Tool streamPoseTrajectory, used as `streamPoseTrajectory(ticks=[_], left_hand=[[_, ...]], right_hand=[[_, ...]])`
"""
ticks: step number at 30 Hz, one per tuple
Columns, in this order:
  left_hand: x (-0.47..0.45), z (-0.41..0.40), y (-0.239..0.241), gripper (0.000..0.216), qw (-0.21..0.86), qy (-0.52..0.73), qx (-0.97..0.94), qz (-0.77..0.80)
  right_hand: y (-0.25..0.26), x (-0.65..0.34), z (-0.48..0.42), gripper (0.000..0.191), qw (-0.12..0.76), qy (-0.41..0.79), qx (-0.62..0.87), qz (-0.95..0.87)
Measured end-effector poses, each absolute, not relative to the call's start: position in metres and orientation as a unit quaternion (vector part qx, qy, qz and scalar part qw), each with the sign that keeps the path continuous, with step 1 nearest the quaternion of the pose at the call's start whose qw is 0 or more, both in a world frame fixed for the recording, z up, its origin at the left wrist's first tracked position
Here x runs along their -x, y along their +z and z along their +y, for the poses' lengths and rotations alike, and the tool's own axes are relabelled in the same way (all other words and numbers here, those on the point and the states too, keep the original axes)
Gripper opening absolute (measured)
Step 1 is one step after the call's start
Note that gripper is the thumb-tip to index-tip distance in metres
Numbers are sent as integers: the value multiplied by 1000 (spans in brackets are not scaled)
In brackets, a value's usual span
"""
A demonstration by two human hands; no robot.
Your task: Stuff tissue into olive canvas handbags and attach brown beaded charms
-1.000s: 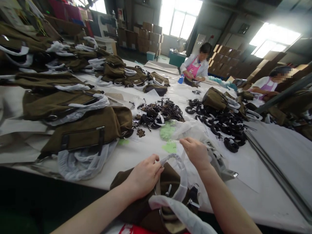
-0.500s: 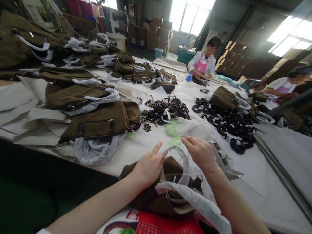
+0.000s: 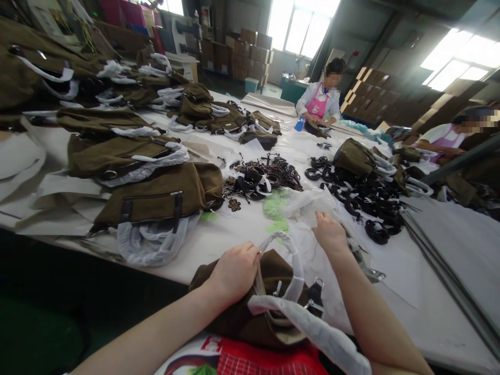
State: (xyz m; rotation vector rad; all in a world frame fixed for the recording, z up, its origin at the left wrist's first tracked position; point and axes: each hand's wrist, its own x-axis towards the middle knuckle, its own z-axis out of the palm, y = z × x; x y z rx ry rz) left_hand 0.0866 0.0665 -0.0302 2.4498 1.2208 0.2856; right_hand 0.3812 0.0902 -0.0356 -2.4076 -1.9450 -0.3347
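Observation:
A brown bag [image 3: 242, 317] lies at the near table edge in front of me, its handles [image 3: 291, 258] wrapped in white foam. My left hand [image 3: 234, 271] is closed on the bag's top edge beside the handle. My right hand [image 3: 330, 232] reaches forward over a heap of clear plastic bags [image 3: 312, 203]; its fingers curl down into the plastic, and I cannot make out whether they grip any. A metal ring clasp [image 3: 317, 285] sticks out of the bag near my right forearm.
Several finished brown bags [image 3: 164, 195] with wrapped handles lie in rows to the left. Dark straps and metal fittings [image 3: 258, 179] are piled mid-table, black straps [image 3: 367, 200] to the right. Two other people work at the far end. Grey sheets [image 3: 453, 245] lie at right.
My right hand has moved forward from the wrapped handle to the plastic heap. My left hand's raised finger has folded down onto the bag's edge.

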Motion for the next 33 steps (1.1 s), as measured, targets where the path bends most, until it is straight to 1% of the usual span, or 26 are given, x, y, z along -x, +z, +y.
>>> streamPoseTrajectory(ticks=[2,3,5,7,8,10,12,13,16,18,19,21,23,24,25,26,30,33], left_hand=[[-86,66,-31,33,192,114,-871,437],[-86,66,-31,32,192,119,-871,436],[-85,66,-30,31,191,127,-874,427],[-86,66,-28,29,189,127,-880,417],[-86,66,-27,29,187,126,-882,413],[-86,65,-26,28,185,122,-885,409],[-85,64,-25,29,183,121,-886,409],[-84,64,-25,29,181,124,-886,410],[-83,63,-26,29,178,132,-886,407],[-82,62,-26,27,182,140,-885,405],[-81,62,-26,27,188,147,-882,406],[-79,63,-24,28,215,181,-865,416],[-74,65,-22,32,269,229,-834,424],[-72,68,-21,34,305,250,-815,424],[-69,71,-20,35,345,264,-796,422],[-66,74,-20,36,388,271,-777,416],[-55,86,-23,39,550,256,-702,373],[-50,89,-26,42,615,249,-670,333]], right_hand=[[-29,-376,91,29,93,-45,787,-609],[-24,-369,90,29,148,31,783,-603],[-12,-350,90,35,259,248,736,-574],[1,-328,92,45,324,441,660,-515],[6,-317,95,47,349,504,627,-480],[13,-299,103,40,394,574,582,-421],[16,-285,112,32,426,607,548,-387],[16,-280,116,31,435,616,536,-381],[19,-269,124,36,449,610,519,-397],[24,-264,124,40,463,582,513,-429],[29,-263,122,41,475,553,514,-452],[42,-262,115,39,509,453,529,-505],[55,-262,103,34,536,340,545,-548],[60,-261,95,32,536,312,547,-562],[63,-258,86,32,525,317,546,-571],[63,-255,77,33,504,349,544,-574],[41,-239,45,41,352,530,513,-576],[21,-234,37,44,288,586,476,-589]])
